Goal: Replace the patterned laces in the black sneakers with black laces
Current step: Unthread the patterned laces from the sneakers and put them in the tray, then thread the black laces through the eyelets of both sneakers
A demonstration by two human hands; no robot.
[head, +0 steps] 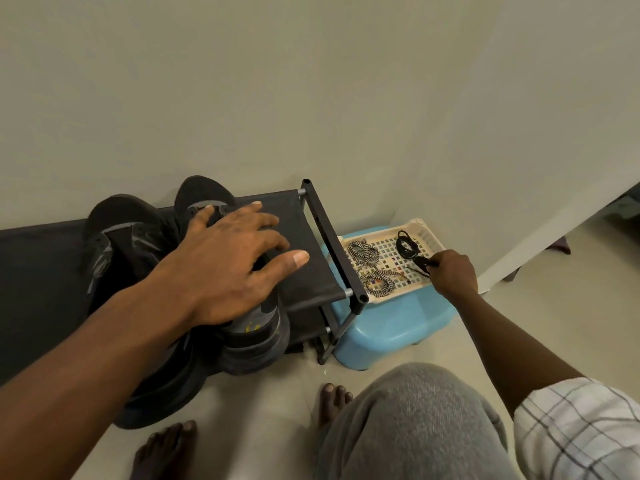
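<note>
A person's left hand (235, 258) is resting, fingers straight and spread wide, on one of two black sneakers (121, 223) lying side by side on the top shelf of a shoe rack (332, 244). Both shoes are pointing their rounded toes toward the wall at 12 o'clock, heels toward the wearer of the camera at 6 o'clock, long axes running nearly parallel and leaning slightly to 1 o'clock. The uppers are looking matte and dark, with grey trim; the shelf is taut black fabric stretched between black tubes.

At 3 o'clock of the rack, a cream plastic basket (420, 225) with a square-grid floor is sitting on a smooth pale-blue plastic stool (391, 327). Inside it, the patterned laces (360, 252), black-and-white woven cord, are lying in loose coils at the 9 o'clock side. The black laces (408, 250) are lying looped at the 3 o'clock side, and the right hand (453, 275), fingers curled, is pinching one end of them.

Bare feet (332, 400), a grey knee and a checked sleeve (578, 427) are showing at 6 o'clock.
</note>
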